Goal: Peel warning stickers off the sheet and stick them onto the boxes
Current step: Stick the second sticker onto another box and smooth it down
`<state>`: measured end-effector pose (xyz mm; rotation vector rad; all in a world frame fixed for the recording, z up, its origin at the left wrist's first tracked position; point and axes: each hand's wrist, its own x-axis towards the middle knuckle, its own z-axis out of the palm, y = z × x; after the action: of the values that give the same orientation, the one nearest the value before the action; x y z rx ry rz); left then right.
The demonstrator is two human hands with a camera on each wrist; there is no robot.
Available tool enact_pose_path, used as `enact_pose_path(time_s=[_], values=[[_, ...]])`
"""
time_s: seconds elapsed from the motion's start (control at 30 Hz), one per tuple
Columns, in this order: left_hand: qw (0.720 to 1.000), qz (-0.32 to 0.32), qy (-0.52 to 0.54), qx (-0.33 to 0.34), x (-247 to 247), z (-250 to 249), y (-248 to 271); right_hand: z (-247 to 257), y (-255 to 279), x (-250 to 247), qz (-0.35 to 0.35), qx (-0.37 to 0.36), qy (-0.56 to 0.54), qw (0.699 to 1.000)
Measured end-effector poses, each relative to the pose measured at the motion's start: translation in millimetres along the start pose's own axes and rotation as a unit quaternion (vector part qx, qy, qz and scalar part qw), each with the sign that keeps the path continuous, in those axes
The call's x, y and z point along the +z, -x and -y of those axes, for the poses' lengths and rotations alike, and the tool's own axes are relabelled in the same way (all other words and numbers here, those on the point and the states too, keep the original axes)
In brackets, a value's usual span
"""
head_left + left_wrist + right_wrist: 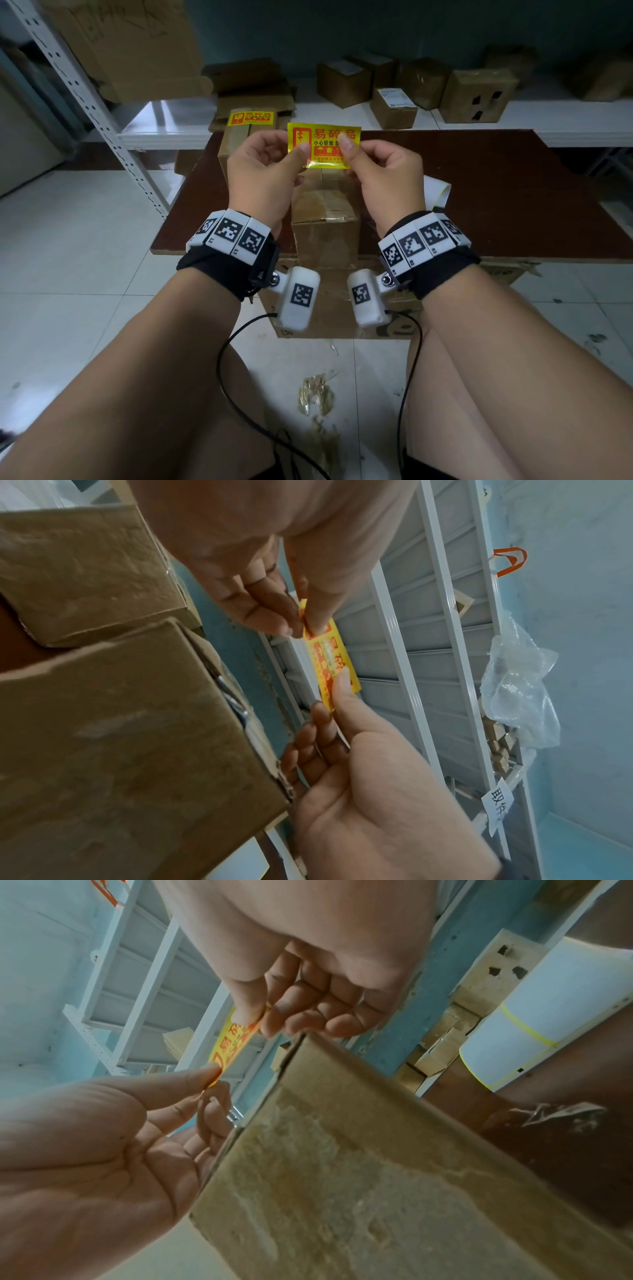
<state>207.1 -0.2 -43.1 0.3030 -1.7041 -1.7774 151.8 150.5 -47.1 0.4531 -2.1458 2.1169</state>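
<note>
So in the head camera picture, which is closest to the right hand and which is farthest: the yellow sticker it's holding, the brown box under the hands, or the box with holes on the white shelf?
1. The yellow sticker: pinched in the right hand, touching it.
2. The brown box: just below, between both wrists.
3. The box with holes: far back, on the right of the shelf.

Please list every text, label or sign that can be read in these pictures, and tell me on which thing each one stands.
"易碎品": big red characters on the yellow sticker that the left hand and right hand pinch.
"小心轻放": small line below it; the rest is hidden by a thumb, and the bottom line is too small.
Sticker on the far box: same design, blurred.
"取件": paper tag on the shelving.
Label on a shelf box: unreadable.
</note>
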Motion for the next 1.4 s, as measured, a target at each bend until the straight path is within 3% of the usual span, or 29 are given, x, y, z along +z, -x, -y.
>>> enact_pose_path(time_s=[0.4,0.57,0.77,1.03,1.4], values=[[1.000,0.010,-0.016,-0.009,-5.0,0.1,-15.0,-11.0,-17.7,-0.9,-0.035,-0.022,-0.013,0.999],[0.999,-0.028,-0.017,-0.019,-10.5,1.4,-22.3,-14.5,-31.2,3.4,-0.033,0.021,-0.058,0.998],[0.999,-0.029,-0.039,-0.015,-14.9,7.3,-32.6,-14.8,-38.4,0.7,0.003,0.037,-0.028,0.999],[0.993,-0.025,-0.082,-0.078,-11.5,12.7,-53.1,-10.9,-57.0,-10.1,0.025,0.143,0.012,0.989],[0.972,-0.057,-0.184,-0.135,-11.2,21.1,-66.9,-23.5,-68.5,2.2,0.034,0.188,0.026,0.981]])
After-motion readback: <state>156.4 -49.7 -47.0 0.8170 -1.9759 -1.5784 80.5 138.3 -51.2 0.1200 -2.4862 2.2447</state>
